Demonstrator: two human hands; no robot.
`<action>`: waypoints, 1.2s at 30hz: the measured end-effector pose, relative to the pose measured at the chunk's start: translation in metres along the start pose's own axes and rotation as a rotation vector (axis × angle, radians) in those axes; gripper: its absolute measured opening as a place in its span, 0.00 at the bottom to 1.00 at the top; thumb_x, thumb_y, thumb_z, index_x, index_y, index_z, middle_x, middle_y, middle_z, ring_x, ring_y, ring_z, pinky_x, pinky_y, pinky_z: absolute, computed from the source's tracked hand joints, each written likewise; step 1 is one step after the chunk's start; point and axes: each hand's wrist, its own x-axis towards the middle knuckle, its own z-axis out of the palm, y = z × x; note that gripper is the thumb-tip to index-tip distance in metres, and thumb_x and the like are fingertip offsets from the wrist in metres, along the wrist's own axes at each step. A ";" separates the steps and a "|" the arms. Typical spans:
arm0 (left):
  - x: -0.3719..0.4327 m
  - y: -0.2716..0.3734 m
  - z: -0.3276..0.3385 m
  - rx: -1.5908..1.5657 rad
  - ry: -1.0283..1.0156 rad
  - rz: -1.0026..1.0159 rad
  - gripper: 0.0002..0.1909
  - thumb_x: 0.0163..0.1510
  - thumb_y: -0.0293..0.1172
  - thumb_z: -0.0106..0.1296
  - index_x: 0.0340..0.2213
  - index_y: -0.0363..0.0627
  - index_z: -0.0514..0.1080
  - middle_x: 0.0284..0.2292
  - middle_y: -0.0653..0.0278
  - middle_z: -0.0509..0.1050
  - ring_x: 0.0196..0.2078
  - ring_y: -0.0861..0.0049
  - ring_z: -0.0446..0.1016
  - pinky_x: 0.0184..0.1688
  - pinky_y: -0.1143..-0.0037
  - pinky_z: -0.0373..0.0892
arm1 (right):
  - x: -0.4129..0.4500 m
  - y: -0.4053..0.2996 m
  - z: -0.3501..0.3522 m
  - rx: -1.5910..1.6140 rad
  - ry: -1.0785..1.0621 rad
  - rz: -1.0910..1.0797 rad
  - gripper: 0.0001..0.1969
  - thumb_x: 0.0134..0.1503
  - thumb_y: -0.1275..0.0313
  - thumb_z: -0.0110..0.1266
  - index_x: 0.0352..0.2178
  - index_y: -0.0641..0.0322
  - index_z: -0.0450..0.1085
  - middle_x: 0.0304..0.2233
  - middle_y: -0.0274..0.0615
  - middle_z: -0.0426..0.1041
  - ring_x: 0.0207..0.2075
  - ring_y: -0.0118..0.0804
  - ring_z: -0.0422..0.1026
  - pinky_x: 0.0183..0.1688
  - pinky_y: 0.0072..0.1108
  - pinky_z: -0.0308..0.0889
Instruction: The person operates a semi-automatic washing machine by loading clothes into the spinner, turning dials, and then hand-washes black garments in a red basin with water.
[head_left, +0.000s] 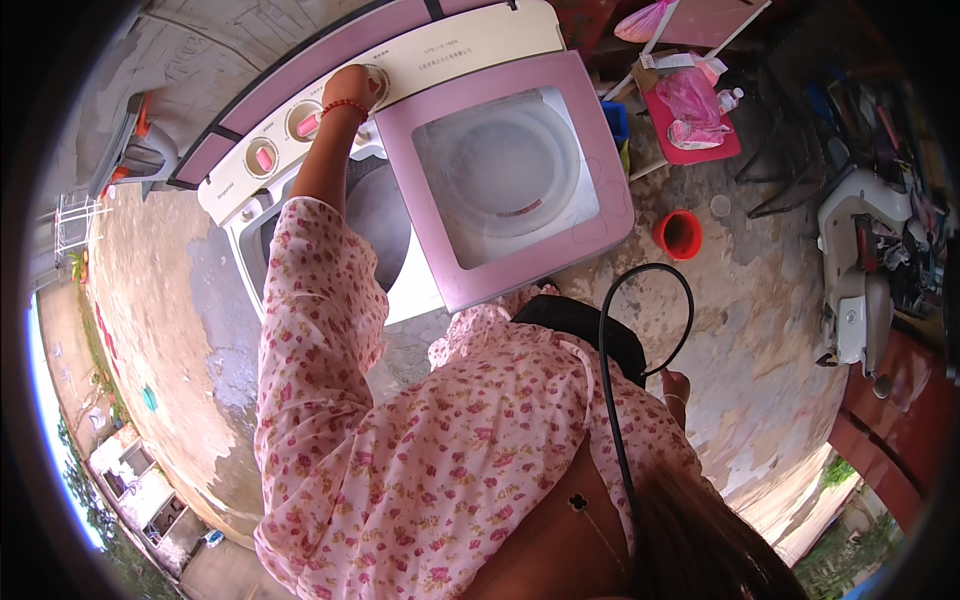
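A pink-and-cream twin-tub washing machine stands in front of me. My left hand, a red beaded bracelet at its wrist, has its fingers around the rightmost control knob on the panel. Left of it are two more pink knobs, a middle knob and a left knob. The pink lid with its clear window covers the right tub. The left compartment is uncovered and partly hidden by my sleeve. My right hand hangs beside my body, away from the machine; its fingers are hard to make out.
On the concrete floor to the right stands a red bucket. Behind it, a pink stool carries plastic bags and a bottle. A scooter is parked farther right. A black cable loops beside my body.
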 end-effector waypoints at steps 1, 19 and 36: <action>0.000 0.000 0.000 0.002 0.000 0.003 0.12 0.39 0.33 0.53 0.27 0.40 0.73 0.30 0.50 0.73 0.35 0.60 0.72 0.37 0.69 0.67 | 0.002 -0.005 0.001 0.024 -0.010 -0.023 0.24 0.43 0.51 0.53 0.25 0.66 0.73 0.26 0.51 0.74 0.31 0.46 0.73 0.36 0.29 0.66; -0.007 0.003 -0.003 0.016 0.032 0.015 0.10 0.40 0.33 0.52 0.25 0.40 0.74 0.29 0.50 0.73 0.34 0.60 0.72 0.37 0.70 0.68 | -0.002 -0.049 0.002 -0.059 0.012 -0.156 0.21 0.45 0.54 0.52 0.24 0.64 0.73 0.26 0.49 0.74 0.30 0.45 0.73 0.36 0.28 0.66; -0.002 -0.001 0.001 0.029 0.033 0.015 0.10 0.41 0.33 0.52 0.27 0.42 0.74 0.30 0.51 0.73 0.34 0.61 0.73 0.37 0.70 0.68 | 0.007 -0.037 0.031 -0.005 -0.065 -0.165 0.20 0.45 0.55 0.52 0.25 0.64 0.73 0.26 0.49 0.74 0.31 0.46 0.73 0.36 0.30 0.66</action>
